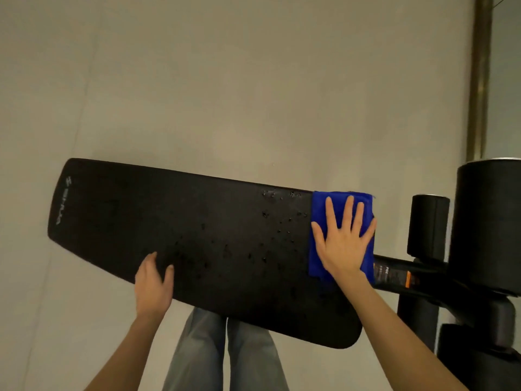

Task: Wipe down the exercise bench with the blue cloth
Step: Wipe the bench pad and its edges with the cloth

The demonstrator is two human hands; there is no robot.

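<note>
Left hand, fingers relaxed, on bench; right hand (fingers splayed) presses blue cloth.

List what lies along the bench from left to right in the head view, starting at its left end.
white logo → left hand → water droplets → blue cloth → orange label → small black roller pad → large black roller pad

Bench pad, left end: pale logo, "SHUA". Frame label: print too small.
</note>
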